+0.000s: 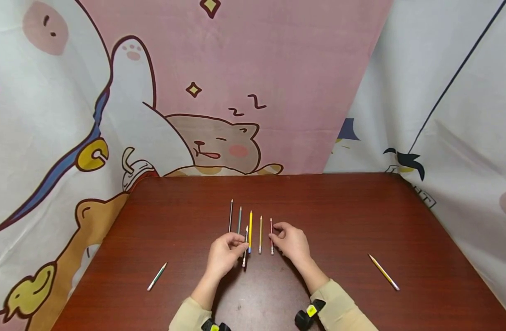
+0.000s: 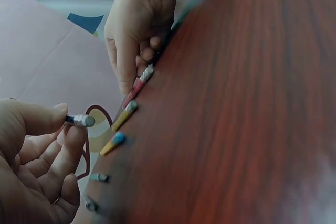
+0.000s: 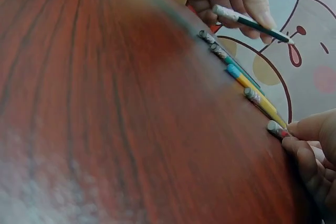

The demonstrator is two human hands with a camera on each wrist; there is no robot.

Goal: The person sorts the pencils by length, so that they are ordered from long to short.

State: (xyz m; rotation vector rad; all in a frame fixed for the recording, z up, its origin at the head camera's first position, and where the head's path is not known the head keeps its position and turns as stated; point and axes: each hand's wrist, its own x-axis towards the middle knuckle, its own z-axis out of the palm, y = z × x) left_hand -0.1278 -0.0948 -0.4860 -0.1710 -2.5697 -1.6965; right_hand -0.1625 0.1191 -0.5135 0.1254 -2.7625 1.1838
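Observation:
My left hand (image 1: 224, 253) pinches a dark pencil (image 3: 251, 23) between thumb and fingers, raised over the table with its tip pointing away. In the left wrist view the whitish eraser end of this pencil shows beyond the thumb. At the right end of a row, my right hand (image 1: 293, 242) has its thumb and fingertips around a red pencil (image 1: 271, 246), which lies along the table. Between the hands lie a gold pencil (image 1: 260, 234) and a yellow pencil with a blue end (image 1: 250, 225). A teal pencil (image 1: 240, 218) and a black pencil (image 1: 230, 216) lie behind the left hand, partly hidden.
On the brown wooden table (image 1: 339, 211), a green pencil (image 1: 157, 276) lies slanted at the left and another yellow pencil (image 1: 383, 272) at the right. Behind the table's far edge hangs a cartoon-printed cloth (image 1: 294, 87).

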